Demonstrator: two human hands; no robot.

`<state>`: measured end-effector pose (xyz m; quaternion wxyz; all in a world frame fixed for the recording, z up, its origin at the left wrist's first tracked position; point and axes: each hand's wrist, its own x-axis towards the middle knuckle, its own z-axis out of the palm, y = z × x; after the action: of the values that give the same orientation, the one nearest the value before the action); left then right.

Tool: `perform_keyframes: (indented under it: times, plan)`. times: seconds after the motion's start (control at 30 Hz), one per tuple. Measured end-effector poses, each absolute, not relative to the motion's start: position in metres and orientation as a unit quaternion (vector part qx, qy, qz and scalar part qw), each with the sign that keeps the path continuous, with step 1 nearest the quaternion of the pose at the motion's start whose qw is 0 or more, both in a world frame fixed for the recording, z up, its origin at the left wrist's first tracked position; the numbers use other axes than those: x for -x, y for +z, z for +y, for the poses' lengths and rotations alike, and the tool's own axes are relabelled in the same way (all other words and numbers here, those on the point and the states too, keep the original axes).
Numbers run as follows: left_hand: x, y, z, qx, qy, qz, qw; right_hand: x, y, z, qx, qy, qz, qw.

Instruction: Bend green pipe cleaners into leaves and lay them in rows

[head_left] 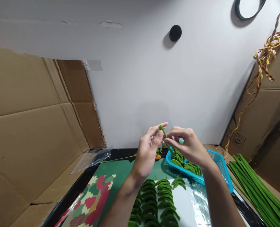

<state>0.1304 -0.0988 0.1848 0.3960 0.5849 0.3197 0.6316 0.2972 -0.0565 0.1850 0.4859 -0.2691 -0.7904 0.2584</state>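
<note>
A short fuzzy green chenille stem (163, 130) is held up between my two hands, above the back of the table. My left hand (146, 154) is closed, with its thumb and fingers pinching the stem. My right hand (188, 145) has its fingertips closed on the stem just to the right of the left thumb. Its lower part slants down past the fingers. Below, curved green chenille pieces (149, 201) lie in rows on a white sheet (183, 209). Behind the right wrist, a blue plastic basket (227, 176) contains many bent green pieces.
Long green stems (260, 189) lie in a bundle at the right. A green mat (121, 170) and a camouflage-patterned sheet (92, 200) cover the table's left. Cardboard (35, 110) walls the left side. A tangled yellow-brown cord (269, 53) hangs at the right. Something small and orange (158, 156) sits behind my left hand.
</note>
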Motion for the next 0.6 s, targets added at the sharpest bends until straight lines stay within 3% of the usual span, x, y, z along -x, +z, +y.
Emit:
perform_keyframes:
  times: [0.13, 0.27, 0.6]
  plan:
    - [-0.136, 0.177, -0.096, -0.506, 0.642, 0.295, 0.495, -0.292, 0.187, -0.058, 0.241, 0.400, -0.671, 0.576]
    - [-0.144, 0.174, -0.096, -0.485, 0.629, 0.287, 0.536, -0.285, 0.188, -0.061, 0.235, 0.390, -0.604, 0.654]
    - [-0.143, 0.178, -0.095, -0.449, 0.639, 0.254, 0.570, -0.283, 0.188, -0.064, 0.224, 0.367, -0.624, 0.653]
